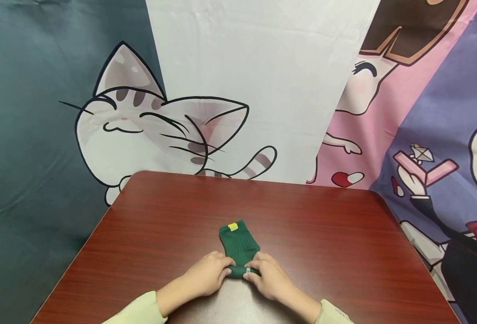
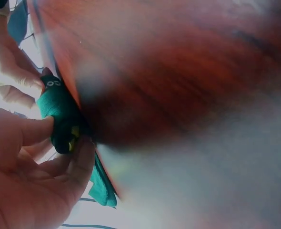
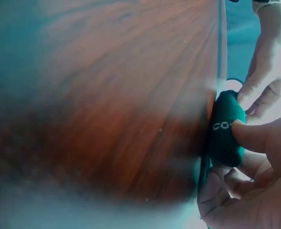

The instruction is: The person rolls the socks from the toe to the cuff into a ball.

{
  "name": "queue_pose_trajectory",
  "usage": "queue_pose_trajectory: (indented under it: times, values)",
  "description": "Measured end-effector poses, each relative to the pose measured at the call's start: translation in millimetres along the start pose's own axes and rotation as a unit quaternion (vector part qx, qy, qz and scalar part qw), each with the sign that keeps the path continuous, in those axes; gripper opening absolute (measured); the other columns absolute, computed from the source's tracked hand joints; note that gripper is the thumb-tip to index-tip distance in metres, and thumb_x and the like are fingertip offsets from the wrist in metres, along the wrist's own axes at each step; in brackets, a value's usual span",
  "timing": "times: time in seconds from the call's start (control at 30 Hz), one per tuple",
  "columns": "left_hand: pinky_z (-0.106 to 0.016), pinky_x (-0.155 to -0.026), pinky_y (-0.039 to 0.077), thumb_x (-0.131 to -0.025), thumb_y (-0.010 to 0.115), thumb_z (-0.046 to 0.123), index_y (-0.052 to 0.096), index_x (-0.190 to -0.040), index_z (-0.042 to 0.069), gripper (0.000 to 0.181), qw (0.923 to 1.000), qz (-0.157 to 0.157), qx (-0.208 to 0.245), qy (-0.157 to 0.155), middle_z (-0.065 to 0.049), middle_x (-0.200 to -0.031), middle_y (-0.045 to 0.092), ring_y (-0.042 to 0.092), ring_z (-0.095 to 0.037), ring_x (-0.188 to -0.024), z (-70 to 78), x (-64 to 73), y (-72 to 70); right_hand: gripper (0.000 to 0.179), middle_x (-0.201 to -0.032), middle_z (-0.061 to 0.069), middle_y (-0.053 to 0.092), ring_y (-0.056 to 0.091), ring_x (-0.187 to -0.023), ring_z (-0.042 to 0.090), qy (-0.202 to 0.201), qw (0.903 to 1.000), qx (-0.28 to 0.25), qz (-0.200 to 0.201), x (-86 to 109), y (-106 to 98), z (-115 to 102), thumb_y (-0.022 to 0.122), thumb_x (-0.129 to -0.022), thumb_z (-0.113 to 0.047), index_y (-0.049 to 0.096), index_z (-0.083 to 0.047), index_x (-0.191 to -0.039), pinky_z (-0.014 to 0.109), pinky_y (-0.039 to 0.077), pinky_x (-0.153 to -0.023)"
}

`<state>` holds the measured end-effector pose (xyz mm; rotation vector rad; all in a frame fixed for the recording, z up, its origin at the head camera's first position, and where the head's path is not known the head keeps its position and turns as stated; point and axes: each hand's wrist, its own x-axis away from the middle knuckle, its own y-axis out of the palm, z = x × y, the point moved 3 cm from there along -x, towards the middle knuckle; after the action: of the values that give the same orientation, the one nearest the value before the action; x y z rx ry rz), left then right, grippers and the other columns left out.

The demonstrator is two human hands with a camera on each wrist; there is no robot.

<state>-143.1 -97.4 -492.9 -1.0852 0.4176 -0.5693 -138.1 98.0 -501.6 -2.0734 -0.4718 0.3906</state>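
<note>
A dark green ribbed sock (image 1: 239, 243) lies on the table, its near end turned into a thick roll. At its far end sits a small yellow label (image 1: 233, 227). My left hand (image 1: 207, 273) pinches the left end of the roll between thumb and fingers. The right end is gripped by my right hand (image 1: 272, 275), thumb on the near side. White lettering shows on the rolled part (image 3: 225, 143) in the right wrist view. From the left wrist, a flat part of the sock (image 2: 102, 188) extends beyond my fingertips.
The reddish-brown wooden table (image 1: 149, 216) has rounded far corners. Behind it hangs a cloth backdrop (image 1: 254, 54) printed with a cartoon cat and figures. Pale sleeves (image 1: 141, 310) cover my forearms.
</note>
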Motion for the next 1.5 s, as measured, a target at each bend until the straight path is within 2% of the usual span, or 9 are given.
queue_pose_trajectory:
  times: [0.1, 0.2, 0.37, 0.63, 0.8, 1.0, 1.2, 1.37, 1.5]
  values:
    - [-0.032, -0.083, 0.054, -0.1, 0.063, 0.019, 0.072, -0.115, 0.013, 0.018, 1.0, 0.002, 0.003, -0.009, 0.003, -0.102, 0.07, 0.06, -0.011, -0.092, -2.4, -1.3, 1.3, 0.02, -0.091, -0.012, 0.06, 0.056, -0.087, 0.006, 0.006, 0.9997, -0.015, -0.016, -2.8, 0.1, 2.0, 0.074, -0.092, -0.027, 0.077, -0.011, -0.104, 0.03, 0.05, -0.077]
    - [-0.03, -0.078, 0.05, -0.1, 0.063, 0.019, 0.073, -0.115, 0.013, 0.019, 0.9998, 0.007, -0.011, -0.015, 0.003, -0.1, 0.07, 0.054, -0.008, -0.085, -1.7, -1.9, 1.2, 0.017, -0.097, -0.007, 0.067, 0.064, -0.097, 0.017, 0.016, 0.999, -0.031, -0.028, -4.9, -0.4, 3.0, 0.072, -0.094, -0.026, 0.075, -0.012, -0.103, 0.039, 0.054, -0.085]
    - [-0.027, -0.072, 0.044, -0.098, 0.065, 0.021, 0.075, -0.114, 0.014, 0.02, 0.9985, 0.016, -0.046, -0.026, 0.004, -0.101, 0.067, 0.044, -0.008, -0.081, 0.8, -2.0, 1.9, 0.015, -0.102, -0.002, 0.07, 0.068, -0.102, 0.027, 0.03, 0.9982, -0.042, -0.031, -6.8, 0.0, 4.5, 0.071, -0.094, -0.028, 0.072, -0.015, -0.101, 0.048, 0.054, -0.088]
    - [-0.03, -0.074, 0.04, -0.097, 0.066, 0.027, 0.076, -0.111, 0.02, 0.019, 0.9905, 0.037, -0.126, -0.041, 0.008, -0.105, 0.064, 0.048, -0.013, -0.093, 4.3, -3.8, 3.9, 0.016, -0.1, 0.002, 0.071, 0.068, -0.098, 0.029, 0.07, 0.9956, -0.046, -0.043, -12.2, -1.9, 4.1, 0.074, -0.092, -0.028, 0.07, -0.014, -0.1, 0.049, 0.054, -0.082]
    - [-0.032, -0.077, 0.04, -0.097, 0.065, 0.028, 0.076, -0.11, 0.02, 0.019, 0.9885, 0.039, -0.141, -0.039, 0.008, -0.106, 0.065, 0.051, -0.014, -0.096, 6.2, -3.5, 3.4, 0.015, -0.098, 0.002, 0.071, 0.068, -0.095, 0.027, 0.081, 0.9946, -0.042, -0.049, -13.9, -2.8, 4.5, 0.075, -0.091, -0.029, 0.071, -0.016, -0.096, 0.047, 0.053, -0.079]
    - [-0.031, -0.074, 0.037, -0.097, 0.066, 0.028, 0.075, -0.112, 0.02, 0.019, 0.9871, 0.05, -0.148, -0.032, 0.008, -0.106, 0.071, 0.053, -0.013, -0.093, 5.8, -3.5, 0.8, 0.016, -0.098, 0.005, 0.074, 0.069, -0.096, 0.031, 0.088, 0.9945, -0.037, -0.044, -14.7, -4.1, 5.2, 0.075, -0.091, -0.03, 0.074, -0.016, -0.097, 0.05, 0.054, -0.082]
    - [-0.03, -0.071, 0.038, -0.096, 0.068, 0.028, 0.068, -0.112, 0.022, 0.017, 0.9869, 0.071, -0.144, -0.021, 0.008, -0.103, 0.072, 0.051, -0.013, -0.087, 5.8, -3.8, -1.3, 0.022, -0.087, 0.002, 0.072, 0.068, -0.085, 0.026, 0.111, 0.9924, -0.024, -0.048, -18.0, -5.3, 5.2, 0.074, -0.092, -0.034, 0.071, -0.012, -0.091, 0.047, 0.054, -0.075]
    - [-0.03, -0.072, 0.043, -0.095, 0.069, 0.026, 0.068, -0.106, 0.02, 0.012, 0.9839, 0.084, -0.158, 0.008, 0.006, -0.1, 0.066, 0.053, -0.014, -0.093, 6.9, -3.3, -0.7, 0.026, -0.078, 0.001, 0.066, 0.061, -0.074, 0.019, 0.121, 0.9907, -0.013, -0.061, -20.1, -6.8, 4.9, 0.073, -0.092, -0.036, 0.067, -0.011, -0.087, 0.044, 0.049, -0.067]
    - [-0.028, -0.074, 0.044, -0.092, 0.073, 0.022, 0.067, -0.098, 0.019, 0.009, 0.9836, 0.096, -0.149, 0.031, 0.007, -0.094, 0.061, 0.054, -0.012, -0.091, 6.9, -3.6, -0.4, 0.028, -0.076, 0.0, 0.064, 0.057, -0.072, 0.018, 0.132, 0.9885, -0.01, -0.072, -20.6, -6.5, 5.7, 0.072, -0.093, -0.038, 0.066, -0.011, -0.088, 0.042, 0.047, -0.065]
